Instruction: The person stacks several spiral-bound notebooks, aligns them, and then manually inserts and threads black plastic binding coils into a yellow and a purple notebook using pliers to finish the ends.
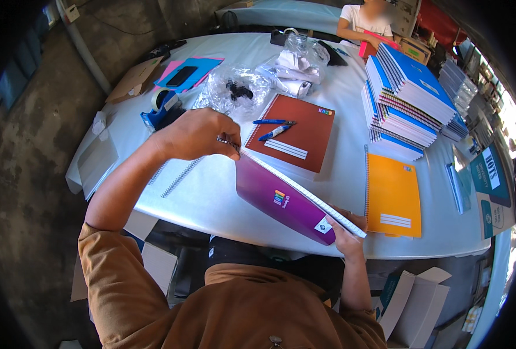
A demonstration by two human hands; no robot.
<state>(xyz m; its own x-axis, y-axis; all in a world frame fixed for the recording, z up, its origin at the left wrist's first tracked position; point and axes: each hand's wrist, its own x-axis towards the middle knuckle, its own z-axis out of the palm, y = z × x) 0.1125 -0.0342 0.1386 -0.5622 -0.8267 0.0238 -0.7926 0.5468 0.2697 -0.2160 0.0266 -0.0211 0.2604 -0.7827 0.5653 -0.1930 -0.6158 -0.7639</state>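
Note:
A purple-covered notebook [275,200] is tilted above the table's front edge, its white page edges facing up. My right hand [346,235] grips its lower right end, thumb on the cover by a small white label. At the upper left end my left hand [203,136] is closed, fingers pinched around a short dark spiral wire [228,141] at the notebook's corner. My palm hides how far the wire runs. Just beyond lies a brown-red spiral notebook [296,131] with two blue pens [275,132] on it. To the right rests a yellow spiral notebook [393,195].
Tall stacks of blue spiral notebooks [415,81] stand at the right. Clear plastic wrap [232,87], a blue tape dispenser [164,110], a phone [182,75] and loose spiral wires [182,176] lie leftward. A person [368,26] sits at the far side; open cartons [415,305] stand below.

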